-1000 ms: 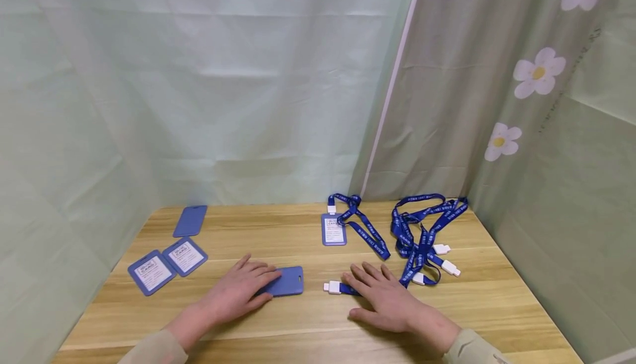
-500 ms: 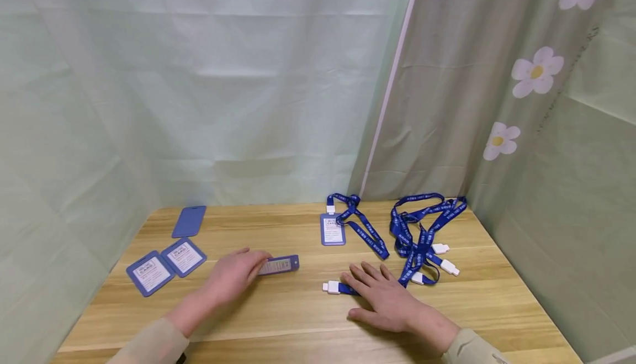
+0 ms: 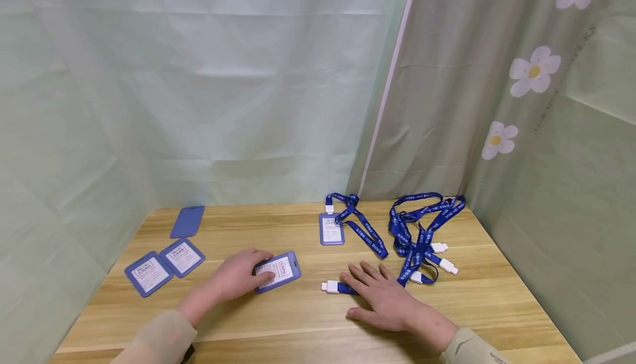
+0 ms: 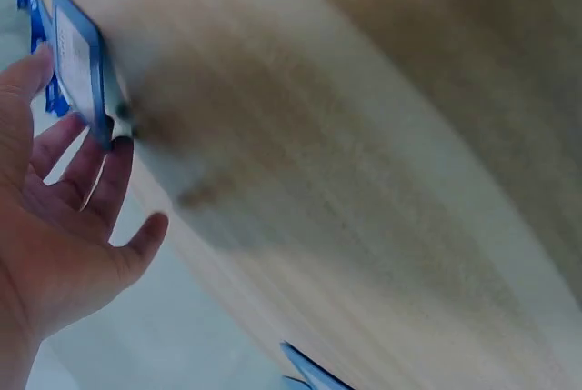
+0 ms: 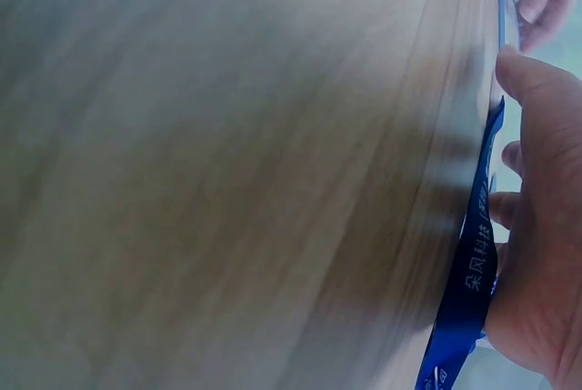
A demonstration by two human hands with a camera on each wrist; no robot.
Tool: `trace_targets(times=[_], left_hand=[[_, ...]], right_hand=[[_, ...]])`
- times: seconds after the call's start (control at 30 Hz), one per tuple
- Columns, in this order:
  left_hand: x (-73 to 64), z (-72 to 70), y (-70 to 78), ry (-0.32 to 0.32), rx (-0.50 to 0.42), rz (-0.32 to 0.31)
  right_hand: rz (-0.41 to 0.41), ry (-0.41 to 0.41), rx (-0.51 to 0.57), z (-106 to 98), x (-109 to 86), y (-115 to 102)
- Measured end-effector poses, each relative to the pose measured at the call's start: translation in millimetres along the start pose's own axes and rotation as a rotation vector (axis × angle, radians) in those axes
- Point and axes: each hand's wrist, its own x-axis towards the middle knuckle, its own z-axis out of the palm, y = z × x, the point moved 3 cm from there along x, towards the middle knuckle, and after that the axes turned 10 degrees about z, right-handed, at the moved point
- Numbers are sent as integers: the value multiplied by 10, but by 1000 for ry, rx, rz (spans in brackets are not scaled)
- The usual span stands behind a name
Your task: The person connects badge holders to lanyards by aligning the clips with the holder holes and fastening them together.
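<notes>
My left hand pinches a blue badge holder by its near left end, thumb on top and fingers beneath. The holder's printed white card faces up, and its slotted end points right. In the left wrist view the badge holder stands tilted between thumb and fingertips. My right hand lies flat with fingers spread over a blue lanyard. That lanyard's white clip sticks out to the left of the fingers, toward the held badge holder. In the right wrist view the lanyard strap runs under the palm.
Two badge holders lie face up at left, one touching the other; a blank-sided holder lies behind them. A badge with lanyard attached lies at the back. Tangled lanyards are at right. Curtains border the table.
My left hand has lifted the badge holder off the table and turned it from its plain blue side to its card side. The right hand has stayed in place on the lanyard.
</notes>
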Motion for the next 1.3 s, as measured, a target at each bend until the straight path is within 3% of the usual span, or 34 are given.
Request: trace_targets(times=[0.13, 0.23, 0.33, 0.5, 0.63, 0.77, 0.9, 1.1, 1.3], left_hand=[[-33, 70, 18, -4, 144, 72], [-55, 111, 57, 13, 183, 94], [-65, 152, 113, 14, 166, 73], [-83, 227, 177, 19, 108, 25], [-130, 237, 171, 33, 85, 64], [-204, 219, 152, 8, 59, 131], [-268, 208, 110, -24, 25, 129], [-345, 165, 43, -14, -9, 63], [-381, 154, 61, -1, 11, 79]], right_hand=[[19, 17, 28, -11, 12, -5], [51, 69, 75, -28, 47, -20], [89, 128, 129, -47, 118, -59], [120, 162, 187, -52, 253, -171], [125, 173, 187, -21, 322, -222], [139, 194, 193, -13, 350, -209], [162, 222, 191, -26, 359, -151], [155, 206, 165, -30, 352, -87], [167, 159, 211, -26, 374, -82]])
